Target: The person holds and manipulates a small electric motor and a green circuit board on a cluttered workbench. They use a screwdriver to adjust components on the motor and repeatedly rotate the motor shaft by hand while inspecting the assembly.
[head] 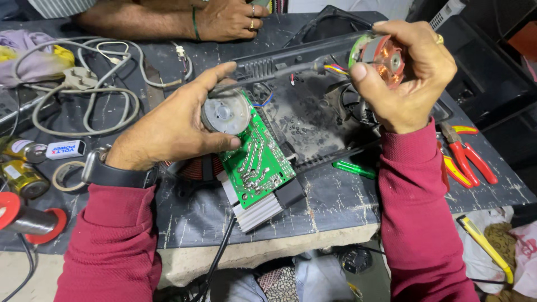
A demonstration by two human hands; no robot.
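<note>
The appliance's black casing (313, 106) is lying opened. The left hand (173, 126) is gripping the round metal rotor cap (225, 113) over the green circuit board (258, 162); the right hand (411, 72) is pinching the copper-wound stator (383, 56), still wired in.

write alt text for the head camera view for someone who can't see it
Over a scuffed dark workbench, the left hand holds a round grey metal part and the right hand a small copper-wound motor piece. A green circuit board and red-handled pliers lie below.
</note>
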